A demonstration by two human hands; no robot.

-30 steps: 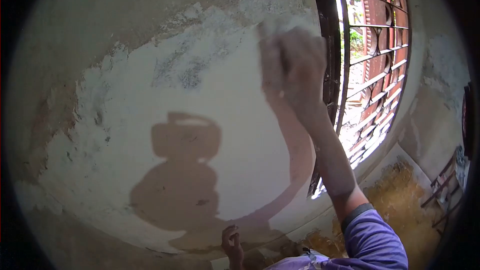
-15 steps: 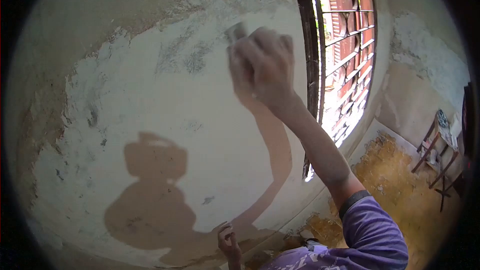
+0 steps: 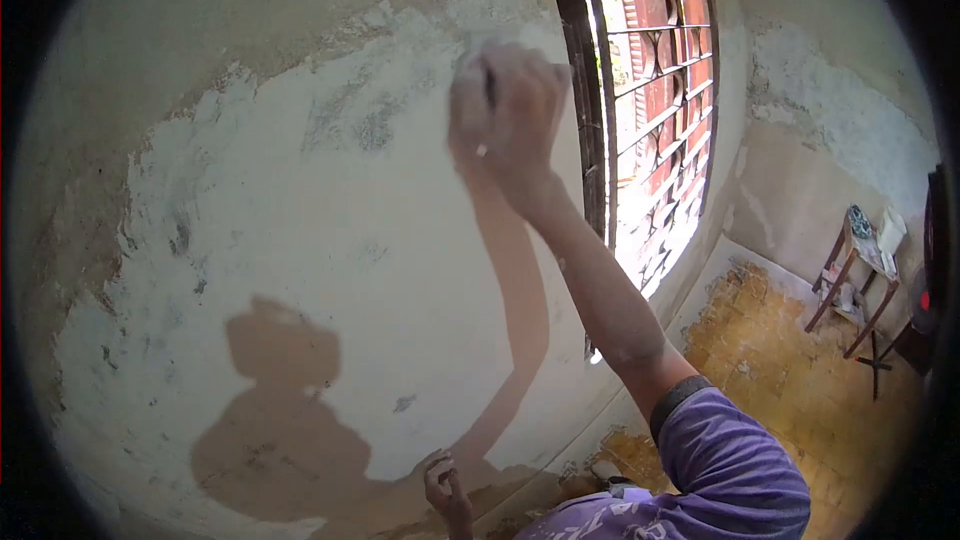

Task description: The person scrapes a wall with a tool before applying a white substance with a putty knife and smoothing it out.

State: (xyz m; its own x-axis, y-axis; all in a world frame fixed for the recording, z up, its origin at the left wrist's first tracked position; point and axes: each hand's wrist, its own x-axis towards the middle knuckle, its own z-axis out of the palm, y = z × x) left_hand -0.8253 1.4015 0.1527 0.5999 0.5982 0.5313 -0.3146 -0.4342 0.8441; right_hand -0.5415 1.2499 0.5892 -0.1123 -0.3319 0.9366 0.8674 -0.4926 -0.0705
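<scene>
My right hand is raised against the upper part of the patchy white wall, close to the window frame. Its fingers are closed round something thin and greyish that is blurred and mostly hidden by the hand. Low in the view, my left hand is near the wall's lower part with its fingers curled; what it holds, if anything, is too small to tell. Grey smudges mark the wall left of my right hand.
A barred window with a dark frame stands right of my raised arm. A small wooden stand with items on it is at the far right, on the worn yellowish floor. Shadows of my head and arm fall on the wall.
The view has shifted, so the window and stand appear further left. My right hand appears slightly further left, still up at the wall. My left hand appears slightly left and lower.
</scene>
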